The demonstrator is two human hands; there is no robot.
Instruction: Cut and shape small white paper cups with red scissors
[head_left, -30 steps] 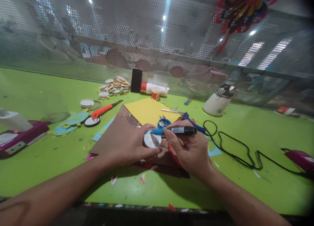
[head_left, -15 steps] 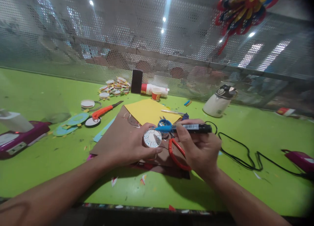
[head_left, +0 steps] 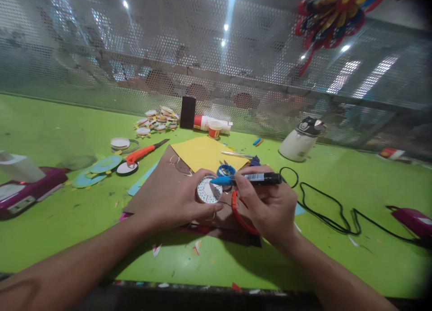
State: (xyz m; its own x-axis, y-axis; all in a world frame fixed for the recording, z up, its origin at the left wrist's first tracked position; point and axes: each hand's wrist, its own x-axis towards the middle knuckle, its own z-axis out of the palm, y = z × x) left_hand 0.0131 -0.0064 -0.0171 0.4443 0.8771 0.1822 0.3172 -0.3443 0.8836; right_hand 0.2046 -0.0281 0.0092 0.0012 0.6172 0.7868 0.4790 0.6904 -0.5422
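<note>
My left hand (head_left: pixel 182 200) grips a small white round disc (head_left: pixel 208 191) between thumb and fingers; dark lines and blue dots pattern its face. In my right hand (head_left: pixel 270 203) is a black marker pen (head_left: pixel 261 179) with a blue front end, its tip over the disc's upper part. Whether the tip touches the disc, I cannot tell. Beneath both hands lies brown card (head_left: pixel 153 185), with a yellow sheet (head_left: pixel 202 151) on its far part. Red-handled scissors (head_left: pixel 241 214) rest beside my right hand, partly hidden by it. A blue ring-shaped piece (head_left: pixel 226 170) is just beyond the pen.
An orange utility knife (head_left: pixel 141 154) lies left, near light-blue discs (head_left: pixel 104 164). Farther back are a pile of small white discs (head_left: pixel 158 119), an upright phone (head_left: pixel 188 112) and a paper cup (head_left: pixel 215 129). A white kettle (head_left: pixel 299 142) and black cable (head_left: pixel 326 205) are right.
My right hand and the marker have shifted a little left, bringing the tip further over the disc. The left hand and disc stay nearly in place.
</note>
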